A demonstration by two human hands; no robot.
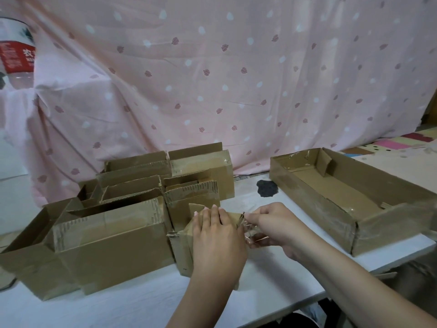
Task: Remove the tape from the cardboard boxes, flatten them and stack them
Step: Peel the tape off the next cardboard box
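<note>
Tape-stripping step: left hand (216,235) presses the box (183,252) flat-fingered, right hand (272,229) pinches the tape (248,229); next, pull it clear

A white table (146,301) fills the foreground, with a dark, rough-edged patch (267,187) on its top near the far edge. Behind it hangs a pink cloth printed with white dots and dark red leaves (236,74). At far left stands a clear plastic bottle with a red label (16,53), and at far right lies a mat of coloured blocks (406,144).
</note>
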